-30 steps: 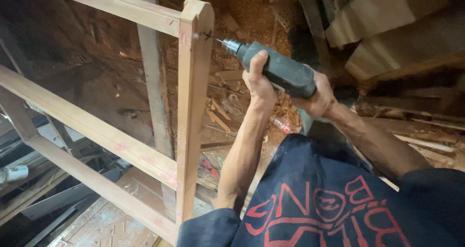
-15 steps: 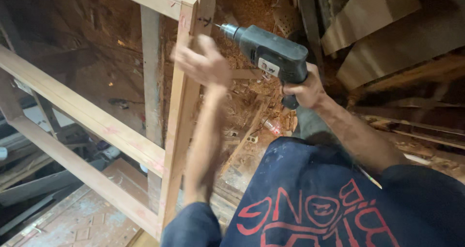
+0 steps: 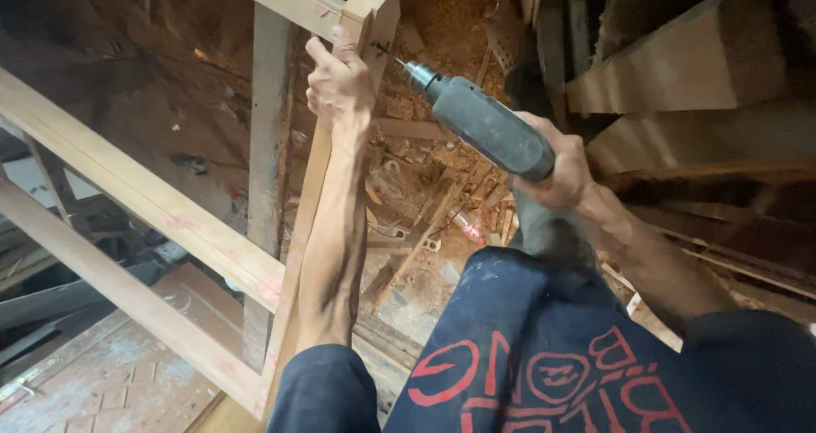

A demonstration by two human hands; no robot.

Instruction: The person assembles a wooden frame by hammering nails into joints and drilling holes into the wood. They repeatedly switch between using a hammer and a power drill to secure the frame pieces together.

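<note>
The right hand (image 3: 557,165) grips a grey drill (image 3: 484,127), its long axis slanting from lower right up to upper left, bit tip touching the side of a wooden post (image 3: 374,12) near the top corner. The left hand (image 3: 340,80) is wrapped around that post (part of a pale timber frame (image 3: 144,195)), just beside the bit.

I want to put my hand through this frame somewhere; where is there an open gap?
Open gaps lie between the two long rails and above the upper one, left of the upright post. Crowded: the post top, where the left hand grips and the drill in the right hand points.
</note>
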